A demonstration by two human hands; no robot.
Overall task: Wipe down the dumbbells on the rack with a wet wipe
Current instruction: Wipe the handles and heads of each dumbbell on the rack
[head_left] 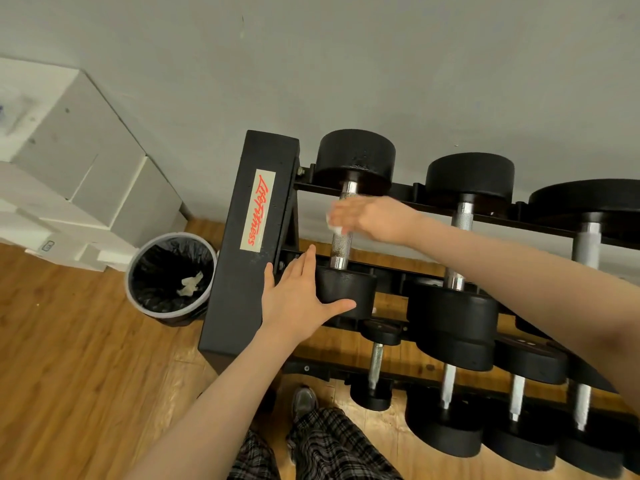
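right hand (372, 218) presses wipe (333, 226) on dumbbell (343, 237) handle, left hand (299, 296) steadying.

Under the right hand (372, 216) the dumbbell handle (342, 242) is bright metal with a rough knurled grip, and a thin white wet wipe (334, 226) is wrapped on it; the dumbbell head (346, 294) against the left hand (298, 296) is matt black, faintly grainy. Left of both hands the rack upright (235, 271) is matt black painted metal with a paper-like label; the bin liner (162, 268) is glossy crinkled black plastic; the floor (69, 358) is smooth varnished wood.
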